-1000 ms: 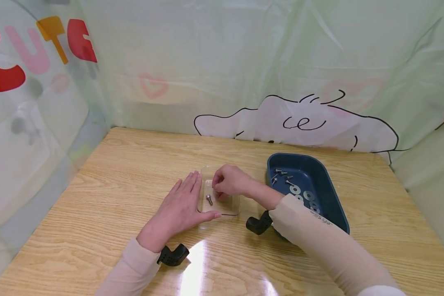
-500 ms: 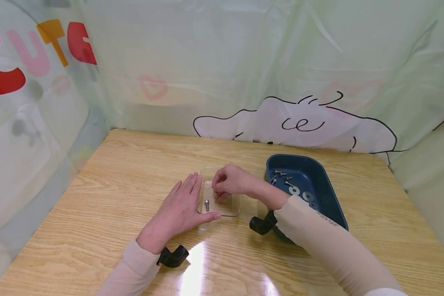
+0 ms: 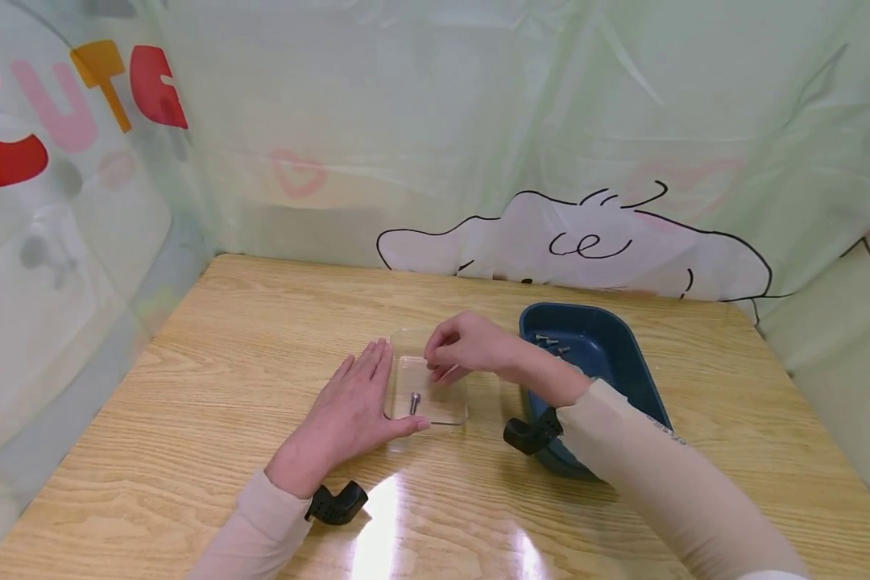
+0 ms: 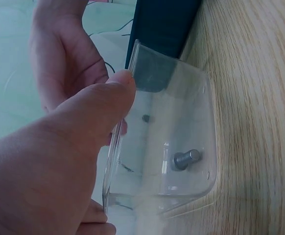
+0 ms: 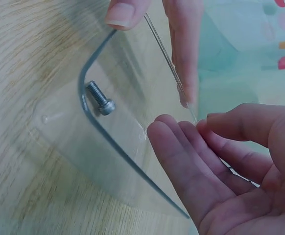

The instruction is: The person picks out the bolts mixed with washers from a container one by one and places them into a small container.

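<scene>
A small clear plastic box stands on the wooden table, holding one metal socket-head bolt near its front left corner. My left hand rests against the box, its straight fingers along the left side and its thumb on the near rim. Above the box's right part is my right hand, palm turned inward. In the right wrist view its fingers are loosely bent, with nothing seen between them and the thumb. My left thumb shows at the rim in the left wrist view.
Right of the box stands a dark blue tray with several bolts in it; my right forearm crosses over it and hides part of its inside. Printed cloth hangs behind the table. Each wrist carries a black mount.
My right hand has moved up and right, and its fingers have loosened. The bolt in the box has turned and shifted slightly. My left hand has stayed in place.
</scene>
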`<state>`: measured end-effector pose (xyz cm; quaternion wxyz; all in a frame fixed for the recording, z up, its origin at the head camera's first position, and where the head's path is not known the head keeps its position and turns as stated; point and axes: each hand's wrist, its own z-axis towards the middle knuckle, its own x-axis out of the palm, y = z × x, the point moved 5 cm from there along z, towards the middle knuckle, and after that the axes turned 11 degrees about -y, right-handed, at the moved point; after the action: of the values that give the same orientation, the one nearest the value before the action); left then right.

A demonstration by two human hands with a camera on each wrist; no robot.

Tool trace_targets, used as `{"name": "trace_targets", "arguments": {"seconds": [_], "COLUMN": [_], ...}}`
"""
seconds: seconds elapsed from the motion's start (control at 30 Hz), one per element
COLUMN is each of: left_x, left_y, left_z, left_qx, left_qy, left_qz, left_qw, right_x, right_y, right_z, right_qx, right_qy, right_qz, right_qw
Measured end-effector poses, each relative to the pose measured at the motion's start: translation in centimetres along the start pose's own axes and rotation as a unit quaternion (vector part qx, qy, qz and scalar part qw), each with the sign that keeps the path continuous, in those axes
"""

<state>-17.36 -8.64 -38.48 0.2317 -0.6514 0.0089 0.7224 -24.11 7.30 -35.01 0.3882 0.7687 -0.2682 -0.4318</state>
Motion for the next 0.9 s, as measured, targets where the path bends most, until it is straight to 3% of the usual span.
{"name": "trace_targets", "arguments": {"seconds": [0.47, 0.9], "left_x": [0.0, 0.1], "left_y": [0.0, 0.0], "left_z": [0.1, 0.0], "left_qx": [-0.006, -0.002], "left_qy": [0.002, -0.005], "left_qz": [-0.004, -0.004], "left_qw": [1.0000, 1.0000], "right_x": [-2.1, -4.9], "right_y": [-0.7, -1.8], "right_z": [-0.8, -2.3], "right_qx": [-0.013, -0.014], "right_qy": [-0.021, -0.052], "right_qz": [0.008, 0.048], "right_qw": [1.000, 0.997]}}
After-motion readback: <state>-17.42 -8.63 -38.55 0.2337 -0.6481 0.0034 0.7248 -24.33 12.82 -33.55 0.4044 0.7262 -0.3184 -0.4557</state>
